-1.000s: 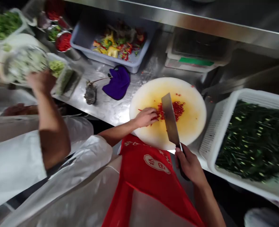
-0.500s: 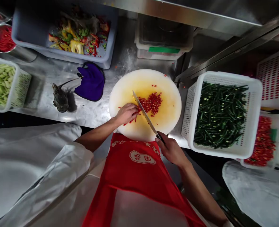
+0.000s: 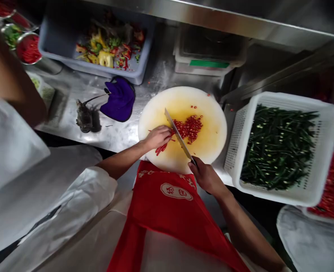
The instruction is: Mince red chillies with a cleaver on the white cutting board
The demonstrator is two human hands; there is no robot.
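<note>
On the round white cutting board (image 3: 212, 149), my left hand (image 3: 158, 136) is closed over a bunch of slim red chilies (image 3: 161, 149), whose ends stick out below the fingers. My right hand (image 3: 205, 174) grips the dark handle of a long knife (image 3: 180, 138). Its blade lies diagonally across the board, right beside my left fingertips. A heap of chopped red chili rings (image 3: 193, 127) is on the blade's right side, with a few loose rings farther up the board. The yellow stain around the heap is on the board's surface.
A white basket (image 3: 234, 151) of green chilies stands to the right. Behind are a grey-blue bin (image 3: 138, 77) of vegetable scraps and a lidded box (image 3: 209, 64). A purple cloth (image 3: 118, 100) and a dark stemmed clump (image 3: 84, 116) lie left. Another person's arm (image 3: 11, 71) reaches in.
The view has shifted, so the board and baskets appear farther right. Another person's arm has entered at the left, covering much of the pale-vegetable basket. My hands keep their places around the knife and chilies.
</note>
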